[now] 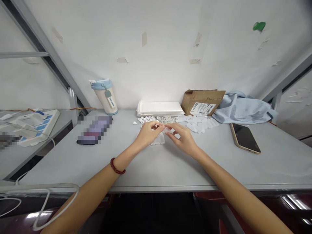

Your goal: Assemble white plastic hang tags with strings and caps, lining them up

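Both hands meet over the middle of the grey table (136, 169), fingertips close together. My right hand (182, 138) pinches a small translucent plastic piece (168, 130). My left hand (148, 132) is closed in a pinch at the same spot; what sits between its fingertips is too small to make out. Below the left fingers lie more clear plastic pieces (159, 139), partly hidden by the hand. Behind the hands are small white caps (146, 120), a heap of thin white cords (166, 120) and a pile of translucent pieces (200, 124).
Against the wall stand a stack of white trays (161, 106), a cardboard box (202, 102) and a bundled blue cloth (243, 109). A tumbler (104, 97) and a blurred-out phone (95, 130) are at left, another phone (245, 138) at right. A white cable (48, 188) loops by my left forearm.
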The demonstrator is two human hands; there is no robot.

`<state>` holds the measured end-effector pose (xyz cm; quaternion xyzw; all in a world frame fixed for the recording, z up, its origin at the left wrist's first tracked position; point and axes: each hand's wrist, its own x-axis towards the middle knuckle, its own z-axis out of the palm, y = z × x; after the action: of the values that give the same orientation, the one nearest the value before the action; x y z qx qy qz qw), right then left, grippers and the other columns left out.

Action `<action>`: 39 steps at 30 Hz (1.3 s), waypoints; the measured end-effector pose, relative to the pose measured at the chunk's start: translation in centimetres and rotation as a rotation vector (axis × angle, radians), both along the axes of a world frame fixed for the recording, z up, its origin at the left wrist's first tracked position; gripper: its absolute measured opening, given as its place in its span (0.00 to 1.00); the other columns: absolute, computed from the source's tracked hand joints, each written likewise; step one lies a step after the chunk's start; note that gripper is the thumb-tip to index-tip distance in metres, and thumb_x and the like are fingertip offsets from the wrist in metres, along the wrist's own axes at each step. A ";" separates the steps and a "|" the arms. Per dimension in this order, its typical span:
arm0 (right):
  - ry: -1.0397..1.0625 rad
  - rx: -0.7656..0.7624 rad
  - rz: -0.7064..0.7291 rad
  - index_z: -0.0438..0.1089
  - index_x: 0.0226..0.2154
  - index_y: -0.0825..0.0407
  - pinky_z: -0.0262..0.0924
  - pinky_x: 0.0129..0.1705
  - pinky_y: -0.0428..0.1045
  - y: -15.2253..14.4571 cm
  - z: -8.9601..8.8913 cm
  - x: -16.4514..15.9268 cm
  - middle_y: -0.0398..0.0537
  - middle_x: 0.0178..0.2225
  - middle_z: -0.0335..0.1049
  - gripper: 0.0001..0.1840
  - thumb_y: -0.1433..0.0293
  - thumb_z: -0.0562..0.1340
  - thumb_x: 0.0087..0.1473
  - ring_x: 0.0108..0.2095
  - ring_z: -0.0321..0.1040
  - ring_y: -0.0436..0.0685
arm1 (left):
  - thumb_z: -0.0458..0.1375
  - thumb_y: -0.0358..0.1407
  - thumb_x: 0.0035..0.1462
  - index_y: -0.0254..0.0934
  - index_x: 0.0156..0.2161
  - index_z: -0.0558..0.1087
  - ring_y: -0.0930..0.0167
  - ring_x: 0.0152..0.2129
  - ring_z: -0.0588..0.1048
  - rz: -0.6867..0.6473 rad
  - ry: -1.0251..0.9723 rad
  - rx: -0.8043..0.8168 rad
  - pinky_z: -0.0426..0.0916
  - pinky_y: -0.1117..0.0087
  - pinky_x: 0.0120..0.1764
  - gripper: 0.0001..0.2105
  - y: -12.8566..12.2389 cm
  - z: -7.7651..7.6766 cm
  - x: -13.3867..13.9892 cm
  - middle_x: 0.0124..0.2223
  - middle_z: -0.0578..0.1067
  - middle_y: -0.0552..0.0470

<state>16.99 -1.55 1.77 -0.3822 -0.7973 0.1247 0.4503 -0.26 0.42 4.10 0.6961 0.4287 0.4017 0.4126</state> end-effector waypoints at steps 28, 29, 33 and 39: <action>0.670 -0.778 0.147 0.71 0.36 0.53 0.68 0.38 0.54 0.0 1.8 0.1 0.49 0.34 0.74 0.16 0.61 0.66 0.46 0.34 0.74 0.57 | 0.60 0.35 0.54 0.37 0.48 0.66 0.62 0.49 0.65 -0.082 0.384 0.771 0.62 0.56 0.51 0.17 -0.3 -1.0 0.2 0.51 0.69 0.43; 0.660 -0.779 0.140 0.71 0.36 0.53 0.68 0.38 0.54 0.0 1.7 0.1 0.49 0.34 0.74 0.15 0.61 0.66 0.46 0.34 0.73 0.56 | 0.60 0.35 0.54 0.36 0.48 0.67 0.62 0.49 0.65 -0.083 0.383 0.772 0.62 0.57 0.51 0.16 -0.3 -1.0 0.2 0.50 0.69 0.43; 0.496 -0.723 0.039 0.71 0.34 0.54 0.66 0.32 0.49 0.3 1.4 0.3 0.47 0.31 0.72 0.14 0.61 0.63 0.48 0.31 0.70 0.53 | 0.61 0.33 0.51 0.36 0.46 0.68 0.63 0.47 0.66 -0.079 0.383 0.707 0.63 0.58 0.50 0.16 -0.3 -1.3 0.3 0.49 0.71 0.45; 0.079 -0.560 -0.121 0.73 0.27 0.56 0.54 0.24 0.46 1.0 0.7 0.7 0.43 0.20 0.66 0.14 0.63 0.58 0.51 0.21 0.60 0.49 | 0.62 0.33 0.48 0.38 0.46 0.69 0.61 0.47 0.65 -0.148 0.449 0.523 0.63 0.59 0.50 0.17 -0.3 -1.6 0.5 0.47 0.73 0.47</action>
<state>17.67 -0.57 2.44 -0.5333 -0.6893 0.3277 0.3648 0.25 0.13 2.46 0.8785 0.3397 0.3036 0.1440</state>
